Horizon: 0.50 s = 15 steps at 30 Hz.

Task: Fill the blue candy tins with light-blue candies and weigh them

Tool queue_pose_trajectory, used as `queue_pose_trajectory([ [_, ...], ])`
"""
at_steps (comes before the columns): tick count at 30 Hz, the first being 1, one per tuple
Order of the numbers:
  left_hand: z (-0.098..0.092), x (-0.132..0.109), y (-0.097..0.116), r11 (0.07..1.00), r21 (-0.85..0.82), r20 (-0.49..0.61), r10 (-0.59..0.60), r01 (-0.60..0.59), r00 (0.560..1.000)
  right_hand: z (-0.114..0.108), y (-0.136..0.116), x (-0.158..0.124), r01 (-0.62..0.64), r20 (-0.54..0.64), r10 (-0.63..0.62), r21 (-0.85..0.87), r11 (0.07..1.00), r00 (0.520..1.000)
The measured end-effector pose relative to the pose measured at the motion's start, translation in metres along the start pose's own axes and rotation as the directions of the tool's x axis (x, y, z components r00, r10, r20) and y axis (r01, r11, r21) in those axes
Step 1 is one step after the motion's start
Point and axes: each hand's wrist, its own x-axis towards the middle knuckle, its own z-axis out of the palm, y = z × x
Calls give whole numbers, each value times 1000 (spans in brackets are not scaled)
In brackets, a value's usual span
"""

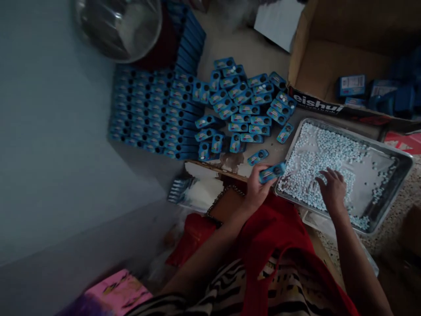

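Note:
My left hand (256,188) is closed around a small blue box (272,172) with a dark round opening near one end. It holds the box beside the near left corner of a shallow metal tray (391,219). Many small white and pale-blue pellets (309,164) lie in the tray, thickest on its left side. My right hand (334,188) is over the pellets, fingers bent and apart; no pellet can be made out in it. Loose blue boxes (250,109) of the same kind lie scattered left of the tray, a few with white pellets on top.
Rows of stacked blue boxes (148,114) stand against the wall at left, beside a large round container (121,30). An open cardboard carton (329,61) with blue boxes inside stands behind the tray. A brown padded seat (226,205) is below the table edge.

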Motion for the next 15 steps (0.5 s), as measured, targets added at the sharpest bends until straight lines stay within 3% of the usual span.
queue_pose_trajectory([
  [2,-42,-26,-15,990,41,-220,-125,137,967,24,-37,4,112,97,-114,21,993,989],
  [4,-73,-41,-39,968,11,-447,-221,252,867,53,-87,16,184,221,-205,111,977,953],
  [6,-88,-40,-66,957,-61,-577,-265,283,773,84,-135,33,166,340,-208,149,975,917],
  [8,-91,-25,-90,958,-131,-642,-278,254,715,111,-169,51,97,419,-155,158,983,895],
  [10,-85,-1,-108,959,-183,-688,-282,215,669,130,-184,65,35,426,-125,213,977,896],
  [15,-69,65,-132,966,-186,-785,-256,179,564,144,-176,79,-41,272,-60,351,936,961],
])
